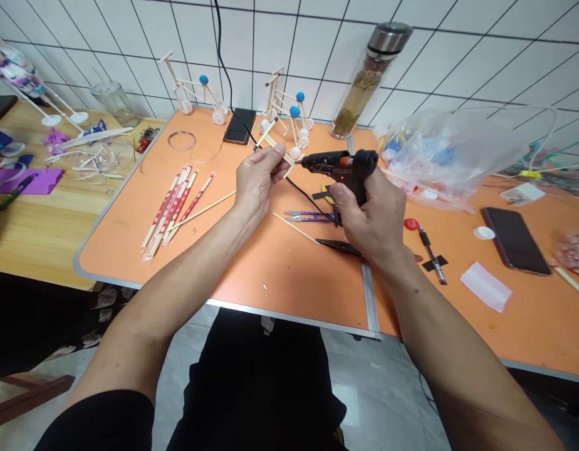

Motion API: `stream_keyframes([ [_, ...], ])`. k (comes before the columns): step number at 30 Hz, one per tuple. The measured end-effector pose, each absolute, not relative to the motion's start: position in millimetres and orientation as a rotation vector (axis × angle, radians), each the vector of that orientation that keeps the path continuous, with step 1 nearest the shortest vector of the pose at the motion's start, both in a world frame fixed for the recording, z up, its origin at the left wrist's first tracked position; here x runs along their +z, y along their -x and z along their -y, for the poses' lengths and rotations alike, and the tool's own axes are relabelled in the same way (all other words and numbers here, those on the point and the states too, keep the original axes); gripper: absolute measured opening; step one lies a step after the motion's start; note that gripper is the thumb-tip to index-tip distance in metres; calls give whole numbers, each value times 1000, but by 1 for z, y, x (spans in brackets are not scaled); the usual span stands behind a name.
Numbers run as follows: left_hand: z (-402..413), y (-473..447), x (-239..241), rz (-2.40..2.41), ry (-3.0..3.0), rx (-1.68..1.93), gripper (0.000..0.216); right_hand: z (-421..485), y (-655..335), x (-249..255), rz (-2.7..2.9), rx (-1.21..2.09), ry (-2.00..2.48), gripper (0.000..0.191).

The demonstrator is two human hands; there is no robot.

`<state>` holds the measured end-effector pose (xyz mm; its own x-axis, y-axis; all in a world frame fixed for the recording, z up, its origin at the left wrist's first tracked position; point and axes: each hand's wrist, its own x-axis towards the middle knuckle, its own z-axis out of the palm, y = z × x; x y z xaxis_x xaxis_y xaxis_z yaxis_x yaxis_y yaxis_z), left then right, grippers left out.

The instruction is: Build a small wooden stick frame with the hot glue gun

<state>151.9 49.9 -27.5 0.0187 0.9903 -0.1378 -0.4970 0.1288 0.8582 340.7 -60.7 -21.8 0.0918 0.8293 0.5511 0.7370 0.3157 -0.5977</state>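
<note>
My right hand (371, 210) is wrapped round a black hot glue gun (334, 164), its nozzle pointing left. Between the fingers of my left hand (257, 178) is a small frame of wooden sticks (281, 152); the nozzle tip is at or very near its stick joint, and I cannot tell whether they touch. Below the glue gun lie purple-handled thread snips (308, 217) and black-handled pliers (339, 247). A loose thin stick (296, 228) reaches the pliers' tip. Behind my left hand stands a stick model with blue balls (289, 109).
Wrapped chopsticks (170, 213) lie at left on the orange table (252, 257). Another stick model (198, 91), a phone (240, 126) and a glass tea bottle (365, 84) are along the wall. At right are a plastic bag (453, 153), a pen (431, 255) and another phone (516, 240).
</note>
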Motion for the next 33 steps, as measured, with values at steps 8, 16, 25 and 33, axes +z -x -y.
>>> stream_keyframes([
  [8, -52, -152, -31, -860, -694, 1334, 31, 57, -343, -26, 1704, 28, 1423, 42],
  [16, -52, -151, -31, -851, -720, 1321, 29, 51, -345, -32, 1768, -186, 1348, 47],
  [25, -54, -151, -33, -841, -745, 1324, 31, 51, -347, -32, 1768, -163, 1347, 44],
  [33, -50, -151, -30, -865, -739, 1327, 31, 50, -348, -33, 1770, -167, 1332, 43],
])
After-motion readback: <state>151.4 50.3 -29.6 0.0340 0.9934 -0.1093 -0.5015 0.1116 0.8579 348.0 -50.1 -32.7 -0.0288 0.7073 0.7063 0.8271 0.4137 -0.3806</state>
